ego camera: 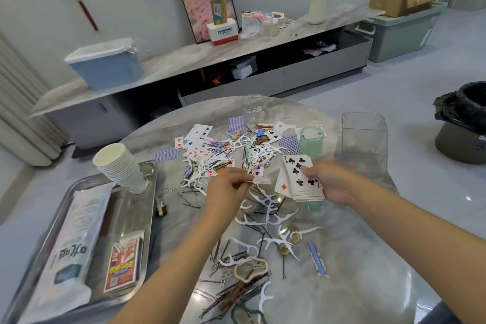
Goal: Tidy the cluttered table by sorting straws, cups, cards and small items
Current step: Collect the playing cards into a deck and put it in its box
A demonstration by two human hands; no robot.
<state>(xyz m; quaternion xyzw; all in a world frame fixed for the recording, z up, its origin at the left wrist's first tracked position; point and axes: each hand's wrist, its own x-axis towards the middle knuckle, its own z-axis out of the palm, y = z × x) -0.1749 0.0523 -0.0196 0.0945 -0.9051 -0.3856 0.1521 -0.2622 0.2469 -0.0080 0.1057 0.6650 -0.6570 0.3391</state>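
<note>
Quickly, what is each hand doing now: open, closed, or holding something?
Left hand: pinches a single card.
Right hand: holds the stack of playing cards.

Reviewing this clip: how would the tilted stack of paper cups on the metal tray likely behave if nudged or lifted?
The stack of paper cups already leans, so a sideways nudge would probably tip it. It is likely light, being thin paper. Lifted by the top cup, the nested cups may separate. It stands on the metal tray, probably a slick surface where it could slide.

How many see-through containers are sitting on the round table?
3: a glass jar at the far edge, a green translucent cup right of the card pile, and a clear plastic bin at the right edge. Others may be hidden by the clutter.
</note>
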